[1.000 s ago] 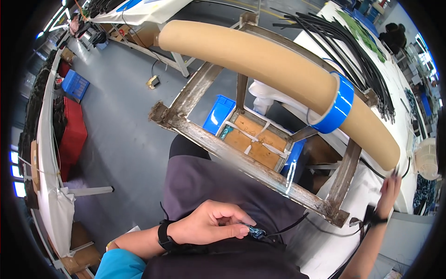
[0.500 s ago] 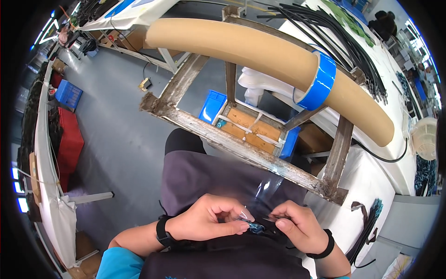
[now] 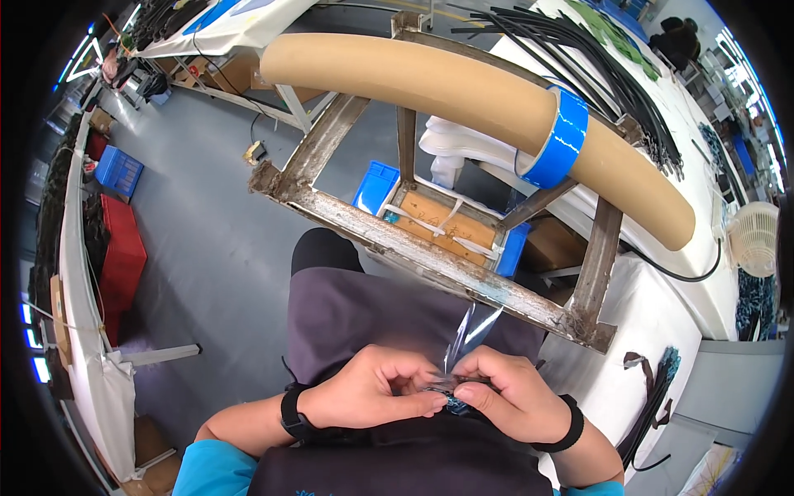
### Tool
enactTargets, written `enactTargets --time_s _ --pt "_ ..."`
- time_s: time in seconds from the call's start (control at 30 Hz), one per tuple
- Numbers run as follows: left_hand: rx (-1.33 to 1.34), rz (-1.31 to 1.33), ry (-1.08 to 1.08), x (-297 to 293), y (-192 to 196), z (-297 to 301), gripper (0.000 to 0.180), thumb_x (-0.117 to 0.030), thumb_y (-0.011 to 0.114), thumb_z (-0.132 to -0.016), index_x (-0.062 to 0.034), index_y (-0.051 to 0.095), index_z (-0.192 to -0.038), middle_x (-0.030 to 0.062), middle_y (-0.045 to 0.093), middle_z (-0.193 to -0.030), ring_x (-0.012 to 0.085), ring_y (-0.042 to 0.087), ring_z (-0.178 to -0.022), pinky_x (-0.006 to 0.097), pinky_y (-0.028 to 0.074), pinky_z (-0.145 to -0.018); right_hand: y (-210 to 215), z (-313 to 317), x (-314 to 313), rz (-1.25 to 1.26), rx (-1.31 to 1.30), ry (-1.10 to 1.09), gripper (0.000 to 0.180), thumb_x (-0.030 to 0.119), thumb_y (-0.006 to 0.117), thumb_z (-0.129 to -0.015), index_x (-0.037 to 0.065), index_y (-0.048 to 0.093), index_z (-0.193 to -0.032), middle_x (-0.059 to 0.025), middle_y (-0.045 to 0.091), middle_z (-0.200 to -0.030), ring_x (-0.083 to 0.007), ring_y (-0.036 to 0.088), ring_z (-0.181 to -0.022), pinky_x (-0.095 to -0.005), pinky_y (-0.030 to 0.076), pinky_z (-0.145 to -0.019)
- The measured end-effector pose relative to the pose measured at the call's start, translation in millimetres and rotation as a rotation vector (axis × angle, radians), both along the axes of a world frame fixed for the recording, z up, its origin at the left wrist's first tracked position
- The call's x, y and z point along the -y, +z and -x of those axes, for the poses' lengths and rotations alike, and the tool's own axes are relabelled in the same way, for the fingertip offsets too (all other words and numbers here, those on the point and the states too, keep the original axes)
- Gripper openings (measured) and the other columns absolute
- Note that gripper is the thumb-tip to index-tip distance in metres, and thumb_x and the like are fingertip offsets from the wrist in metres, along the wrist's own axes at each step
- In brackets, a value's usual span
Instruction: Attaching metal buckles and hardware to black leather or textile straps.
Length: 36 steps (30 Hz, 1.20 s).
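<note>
My left hand [image 3: 372,390] pinches a small dark piece with a blue pattern [image 3: 453,404] above my lap, thumb against bent fingers. From the other side my right hand [image 3: 514,398] closes on the same spot, its thumb and fingertips nearly meeting the left ones. A clear, shiny plastic strip [image 3: 467,335] rises from between both hands toward the metal frame [image 3: 430,252]. Fingers cover much of the dark piece, so its full shape is hidden. Dark apron cloth [image 3: 364,318] lies beneath the hands.
A long brown cardboard tube [image 3: 413,73] with a wide blue ring, like a tape roll [image 3: 565,136], rests across the frame. Black cords [image 3: 608,70] lie on the white table at right. Dark strips [image 3: 653,405] hang nearby. At left are a blue crate [image 3: 120,171] and a red container [image 3: 124,252].
My right hand has moved left and in against the left hand, closing the gap at the dark piece. The clear strip now stands more upright between them.
</note>
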<state>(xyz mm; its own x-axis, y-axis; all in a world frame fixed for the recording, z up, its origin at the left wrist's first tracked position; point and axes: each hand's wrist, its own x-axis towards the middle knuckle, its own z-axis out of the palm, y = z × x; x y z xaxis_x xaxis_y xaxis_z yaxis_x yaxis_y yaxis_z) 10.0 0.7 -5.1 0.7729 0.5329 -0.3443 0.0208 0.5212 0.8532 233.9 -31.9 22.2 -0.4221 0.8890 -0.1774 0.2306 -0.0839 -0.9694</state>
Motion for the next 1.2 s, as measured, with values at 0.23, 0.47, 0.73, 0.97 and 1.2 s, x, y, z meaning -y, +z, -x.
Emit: enactTargets --time_s 0.23,0.47,0.73,0.97,1.2 --pt "0.076 0.03 0.112 -4 3 10 0.019 -0.007 0.062 -0.089 0.0006 0.061 -0.106 0.0029 0.064 -0.087 0.0058 0.061 -0.077 0.02 0.05 -0.069 -9 -38 28 0.248 -0.167 -0.087 0.022 0.023 0.057 -0.092 0.002 0.057 -0.097 -0.0064 0.062 -0.078 -0.0108 0.054 -0.059 -0.0243 0.043 -0.057" --pt "0.166 0.051 0.135 -14 12 13 0.021 -0.005 0.059 -0.09 0.0026 0.059 -0.109 0.0067 0.063 -0.091 0.0087 0.062 -0.081 0.023 0.054 -0.074 -10 -137 62 0.164 -0.617 -0.507 0.039 0.036 0.053 -0.093 -0.001 0.057 -0.104 -0.0073 0.06 -0.078 -0.0079 0.041 -0.047 -0.0232 0.032 -0.045" --pt "0.191 0.051 0.125 -22 15 7 0.017 0.004 0.06 -0.086 0.0067 0.059 -0.103 0.0164 0.066 -0.093 0.0181 0.068 -0.082 0.028 0.057 -0.074 4 -318 -10 -0.117 0.237 -1.084 0.022 0.027 0.049 -0.095 0.008 0.059 -0.099 0.005 0.051 -0.074 -0.0001 0.04 -0.054 -0.0158 0.029 -0.048" --pt "0.212 0.091 0.147 -16 16 5 0.02 0.003 0.064 -0.084 0.0092 0.058 -0.102 0.0193 0.066 -0.095 0.0228 0.068 -0.086 0.032 0.057 -0.077 -54 -467 -84 -0.421 1.253 -0.923 0.029 0.02 0.049 -0.091 -0.002 0.057 -0.109 -0.0193 0.059 -0.098 -0.0302 0.059 -0.087 -0.0356 0.045 -0.079" --pt "0.263 0.107 0.168 -15 10 9 0.023 0.002 0.067 -0.082 0.0096 0.057 -0.102 0.0199 0.065 -0.096 0.0234 0.067 -0.087 0.033 0.057 -0.079 -68 -442 -64 -0.641 1.156 -1.148 0.039 0.026 0.052 -0.093 -0.003 0.054 -0.119 -0.0194 0.058 -0.11 -0.0248 0.055 -0.103 -0.0332 0.041 -0.091"
